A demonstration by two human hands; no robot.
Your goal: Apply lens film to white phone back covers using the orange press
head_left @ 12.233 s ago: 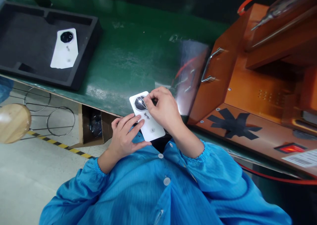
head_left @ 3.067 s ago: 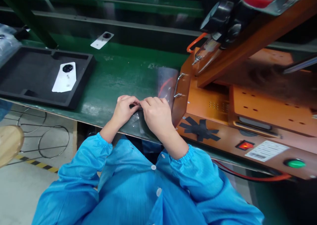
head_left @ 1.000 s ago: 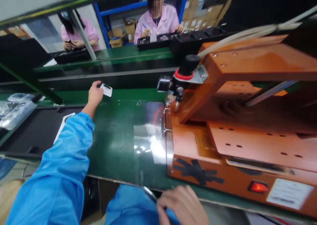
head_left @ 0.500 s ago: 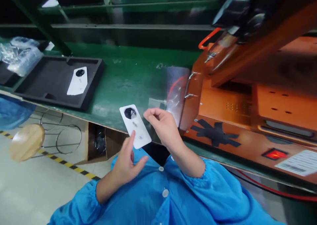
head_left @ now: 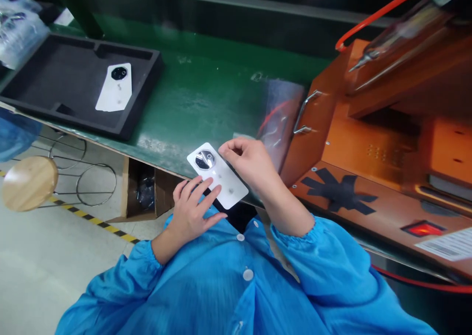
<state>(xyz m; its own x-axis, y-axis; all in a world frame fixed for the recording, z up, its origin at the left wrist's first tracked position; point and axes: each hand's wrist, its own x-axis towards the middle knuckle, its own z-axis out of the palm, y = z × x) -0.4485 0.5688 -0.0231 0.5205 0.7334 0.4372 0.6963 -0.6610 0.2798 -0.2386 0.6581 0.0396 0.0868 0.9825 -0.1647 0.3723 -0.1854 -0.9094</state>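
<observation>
Right now the head view looks down over a blue smock at a white phone back cover [head_left: 217,175], held just off the near edge of the green bench [head_left: 206,94]. The left hand [head_left: 191,213] supports it from below, fingers spread flat along the lower half, which seems meant to keep the panel steady and face-up. The right hand [head_left: 250,164] sits at the cover's upper right edge beside the dark camera window [head_left: 204,159], thumb and forefinger pressed together in a small pinch; whether they grip a film tab or only the edge of the cover I cannot tell. Holding it tilted toward the face probably lets the person see the camera window clearly.

Further left on the bench lies a black foam tray [head_left: 44,79], and in it a second white cover [head_left: 114,87] lies flat, camera end away from the person, well apart from the one in hand. Crinkled clear bags [head_left: 18,27] show at the far left corner. To the right stands an orange machine [head_left: 387,143] with a metal handle [head_left: 306,111], a black tape cross [head_left: 337,192] and a lit red switch [head_left: 423,228]. A clear plastic sheet [head_left: 276,113] lies against its left side. Below the bench, a round wooden stool [head_left: 29,182] stands on the floor, and a cardboard box [head_left: 142,192] stands close by it.
</observation>
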